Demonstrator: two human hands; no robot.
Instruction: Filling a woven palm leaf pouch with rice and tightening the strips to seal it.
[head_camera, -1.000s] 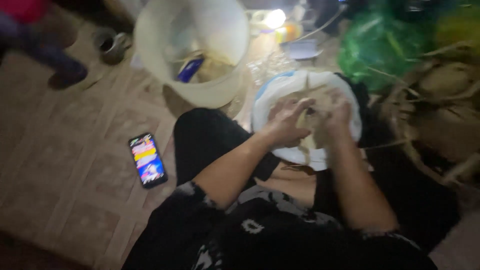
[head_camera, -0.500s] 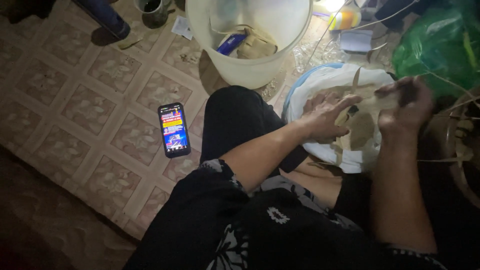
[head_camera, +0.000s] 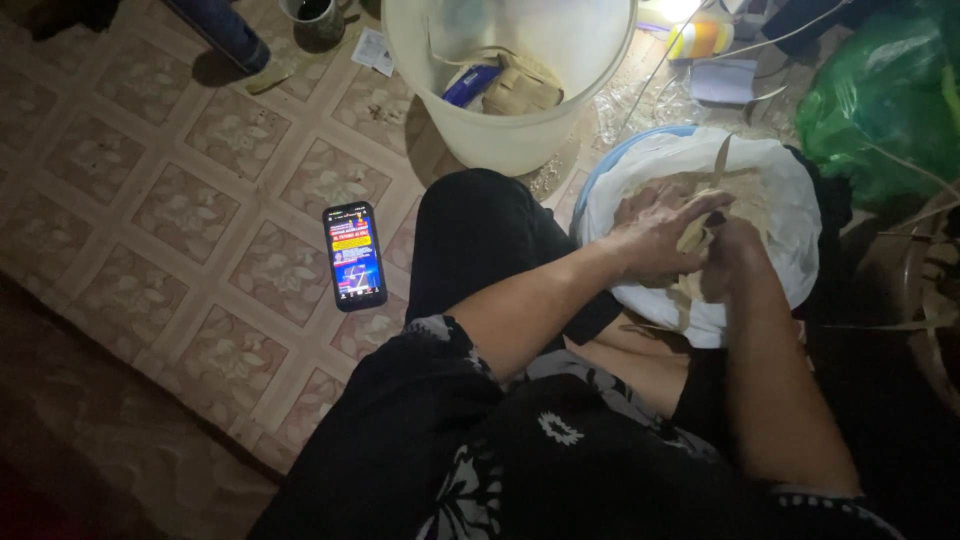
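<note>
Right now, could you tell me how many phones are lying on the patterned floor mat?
1: a phone with its screen lit, on the floor mat beside the person's knee, left of the left hand. Others may be hidden.

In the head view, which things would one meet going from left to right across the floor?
Lit smartphone lying flat on the patterned mat → pale round plastic bucket → person's left hand over the white-lined basin → crumpled green plastic bag.

bucket (head_camera: 510, 120): smooth matt plastic | bowl liner (head_camera: 780, 215): thin white plastic | phone (head_camera: 354, 256): glossy | floor mat (head_camera: 180, 200): patterned vinyl
</note>
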